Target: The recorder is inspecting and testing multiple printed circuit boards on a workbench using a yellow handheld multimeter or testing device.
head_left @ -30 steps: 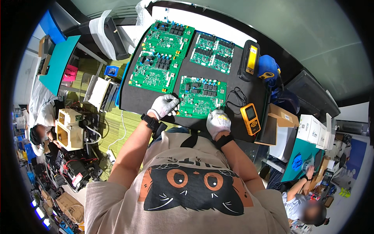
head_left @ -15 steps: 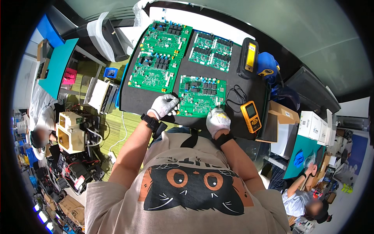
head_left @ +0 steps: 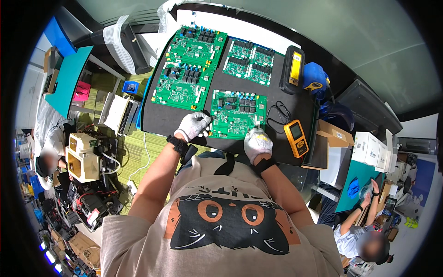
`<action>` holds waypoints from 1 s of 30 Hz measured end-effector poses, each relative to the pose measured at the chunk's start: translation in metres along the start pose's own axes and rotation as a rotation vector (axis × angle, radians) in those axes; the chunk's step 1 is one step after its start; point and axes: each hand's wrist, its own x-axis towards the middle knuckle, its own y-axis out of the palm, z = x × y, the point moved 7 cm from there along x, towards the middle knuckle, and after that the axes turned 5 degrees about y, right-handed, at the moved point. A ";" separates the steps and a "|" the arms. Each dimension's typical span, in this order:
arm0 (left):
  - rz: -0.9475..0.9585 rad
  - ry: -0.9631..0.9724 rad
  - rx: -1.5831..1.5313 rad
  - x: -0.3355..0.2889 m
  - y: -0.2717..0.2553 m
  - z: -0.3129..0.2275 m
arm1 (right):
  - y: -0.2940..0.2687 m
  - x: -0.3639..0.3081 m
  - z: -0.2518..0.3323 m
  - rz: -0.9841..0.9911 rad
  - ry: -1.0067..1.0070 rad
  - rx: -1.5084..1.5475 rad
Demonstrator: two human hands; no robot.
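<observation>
A green circuit board lies on the dark table mat close in front of me. My left hand, in a white glove, pinches its lower left edge with bent fingers. At the lower right corner my right hand, also gloved, has its fingers closed on the board's edge. Black relays and blue parts fill the upper half of this board. Farther left lie two more large boards, a nearer one and a farther one. A panel of smaller green boards lies beyond the held one.
Right of the board sit a yellow handheld meter and a coiled black cable. A black-and-yellow case and a blue tool stand at the far right. An open cardboard box adjoins the table. Co-workers sit at both sides.
My hands and the board stay almost where they were. At the lower right, the co-worker's hands have moved apart and the head has shifted.
</observation>
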 end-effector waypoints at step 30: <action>-0.023 0.021 0.009 -0.002 0.001 -0.001 | -0.008 -0.010 0.006 0.010 -0.273 0.101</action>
